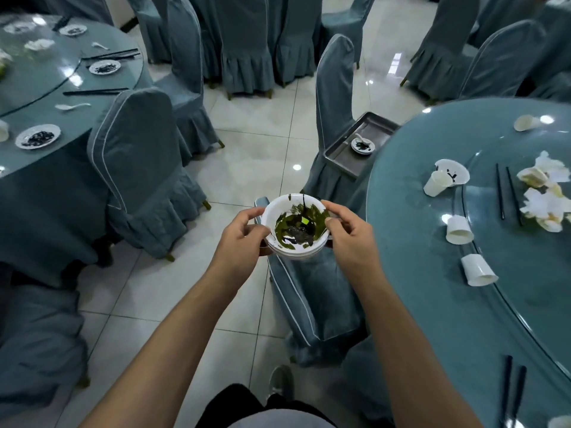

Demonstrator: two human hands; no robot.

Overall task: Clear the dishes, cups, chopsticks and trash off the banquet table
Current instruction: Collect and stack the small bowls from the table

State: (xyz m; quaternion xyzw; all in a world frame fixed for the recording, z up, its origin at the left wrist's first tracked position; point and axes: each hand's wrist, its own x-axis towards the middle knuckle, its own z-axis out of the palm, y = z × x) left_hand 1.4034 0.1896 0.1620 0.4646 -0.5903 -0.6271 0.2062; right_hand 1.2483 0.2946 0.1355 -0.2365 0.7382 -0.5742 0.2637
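Observation:
A stack of white bowls (295, 225), the top one smeared with dark green leftovers, is held in front of me over a covered chair. My left hand (241, 234) grips its left rim and my right hand (347, 233) grips its right rim. On the banquet table (432, 304) to my right lie tipped white paper cups (477, 270), a dirty white bowl (452, 171), black chopsticks (506, 193) and crumpled napkins (545, 196). A second pair of chopsticks (513, 393) lies near the table's front edge.
A metal tray (346, 156) holding a small dirty dish and spoon (363, 145) rests on a chair seat ahead. Covered chairs (139, 168) ring both tables. Another table (71, 78) at the left carries dirty plates, spoons and chopsticks. Tiled floor (256, 134) runs between them.

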